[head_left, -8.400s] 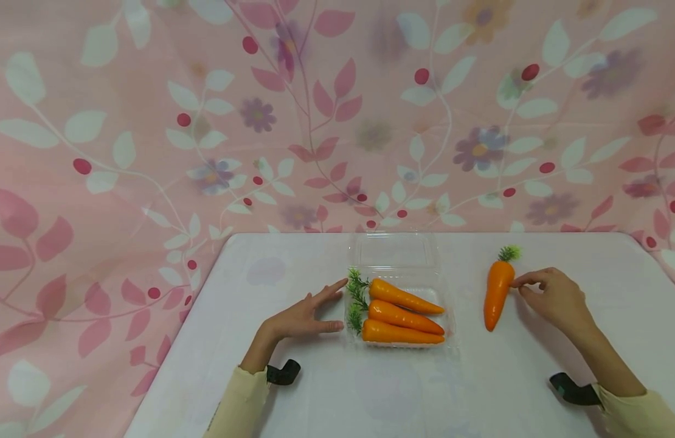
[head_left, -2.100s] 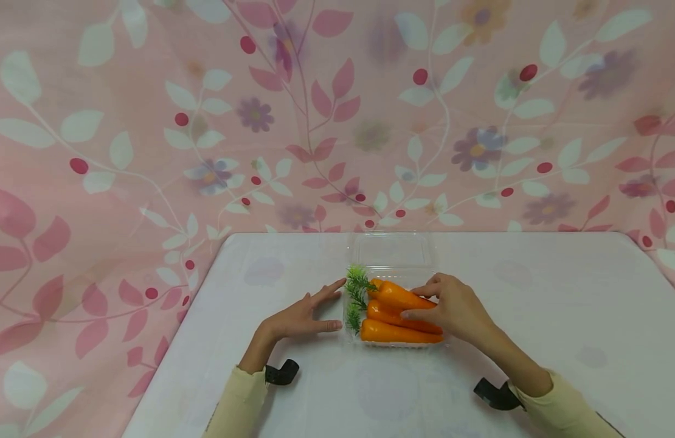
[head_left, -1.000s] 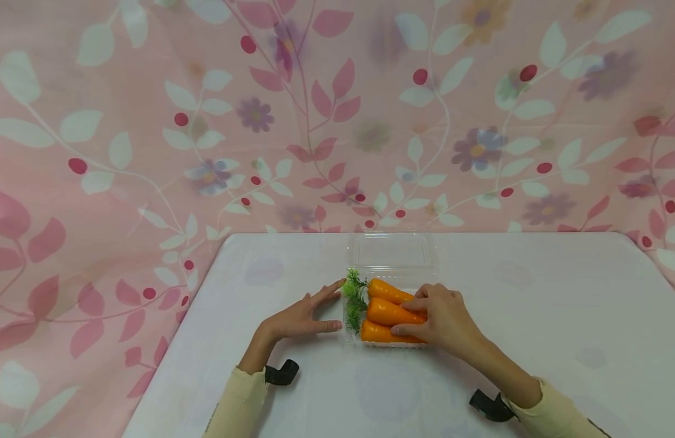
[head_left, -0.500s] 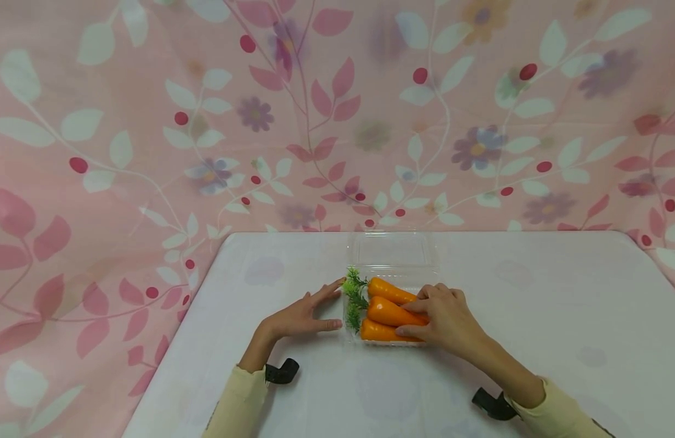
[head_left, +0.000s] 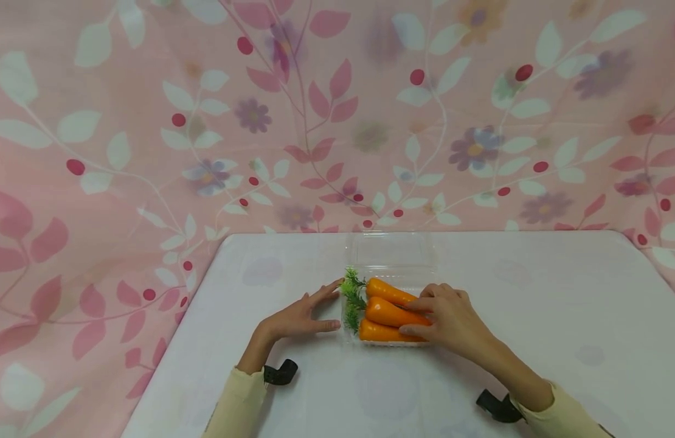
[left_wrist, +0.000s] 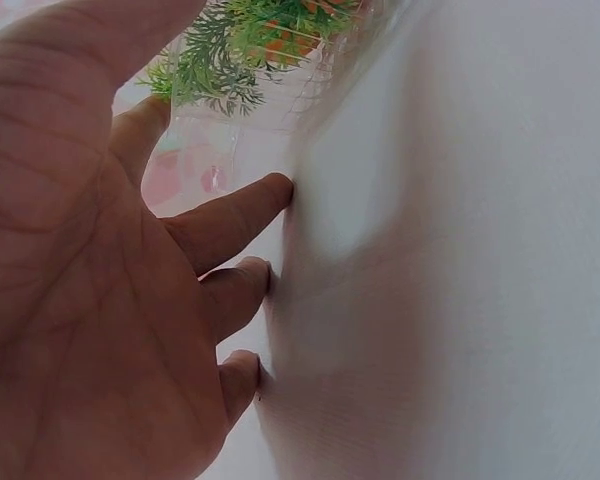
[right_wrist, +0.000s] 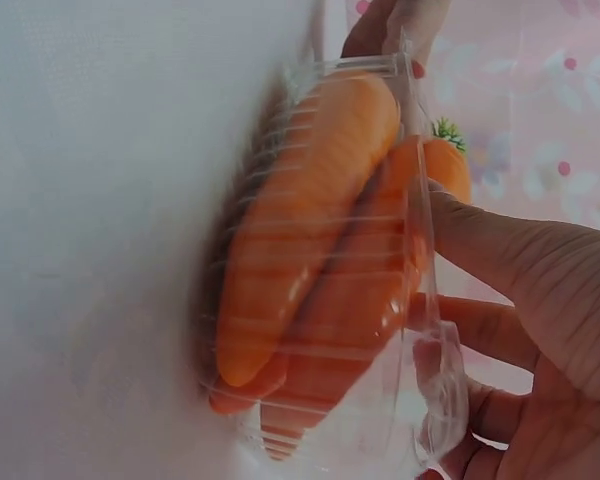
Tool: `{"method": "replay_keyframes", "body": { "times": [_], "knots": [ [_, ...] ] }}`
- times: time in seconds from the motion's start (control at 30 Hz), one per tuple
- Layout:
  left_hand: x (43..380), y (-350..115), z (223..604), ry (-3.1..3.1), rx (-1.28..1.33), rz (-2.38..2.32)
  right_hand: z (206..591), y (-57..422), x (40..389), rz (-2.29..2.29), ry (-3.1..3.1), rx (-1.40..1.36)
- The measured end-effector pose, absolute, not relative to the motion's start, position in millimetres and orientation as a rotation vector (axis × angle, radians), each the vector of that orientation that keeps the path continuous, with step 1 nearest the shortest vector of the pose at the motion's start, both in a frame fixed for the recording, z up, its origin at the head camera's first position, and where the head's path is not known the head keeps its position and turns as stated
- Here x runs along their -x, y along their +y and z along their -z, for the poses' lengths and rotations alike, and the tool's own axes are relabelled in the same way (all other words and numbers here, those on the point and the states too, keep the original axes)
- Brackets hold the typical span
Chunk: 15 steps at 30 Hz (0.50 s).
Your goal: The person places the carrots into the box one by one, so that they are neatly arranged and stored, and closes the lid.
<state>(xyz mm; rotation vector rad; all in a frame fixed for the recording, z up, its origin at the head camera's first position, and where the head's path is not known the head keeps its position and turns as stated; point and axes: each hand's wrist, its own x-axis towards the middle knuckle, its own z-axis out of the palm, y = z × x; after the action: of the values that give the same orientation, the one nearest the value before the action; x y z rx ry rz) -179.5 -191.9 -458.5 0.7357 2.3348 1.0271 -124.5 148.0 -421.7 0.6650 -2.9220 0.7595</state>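
Observation:
Several glossy orange carrots [head_left: 378, 331] with green feathery tops [head_left: 353, 298] lie in a clear plastic clamshell box [head_left: 355, 342], tops to the left. One carrot [head_left: 389, 311] rests over the others. My right hand [head_left: 460, 319] reaches in from the right, thumb and fingers about this upper carrot; the hand hides the tips. In the right wrist view the thumb [right_wrist: 470, 225] lies over the box's rim against a carrot. My left hand [head_left: 296, 319] lies at the box's left side, fingers spread and holding nothing; its index finger reaches the box's edge by the green tops.
The box's clear lid [head_left: 392, 249] is folded back flat behind it. A white cloth [head_left: 283, 401] covers the table, whose far edge meets a pink floral curtain [head_left: 315, 121]. Black wrist mounts [head_left: 281, 372] stick out at both cuffs.
A carrot lying right of the box was carried by my right hand into it, onto the others. Lately the right hand has slid slightly right along it. The left hand has stayed still.

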Motion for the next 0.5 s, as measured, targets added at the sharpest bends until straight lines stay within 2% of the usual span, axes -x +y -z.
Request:
{"method": "replay_keyframes", "body": {
  "times": [0.2,0.5],
  "knots": [
    [179,-192,457,2.331,-0.745,-1.023,416,158,128,-0.851,-2.874,-0.63],
    [182,-198,457,2.307,-0.78,-1.098,420,179,148,-0.951,-2.629,-0.753]
  ]
}}
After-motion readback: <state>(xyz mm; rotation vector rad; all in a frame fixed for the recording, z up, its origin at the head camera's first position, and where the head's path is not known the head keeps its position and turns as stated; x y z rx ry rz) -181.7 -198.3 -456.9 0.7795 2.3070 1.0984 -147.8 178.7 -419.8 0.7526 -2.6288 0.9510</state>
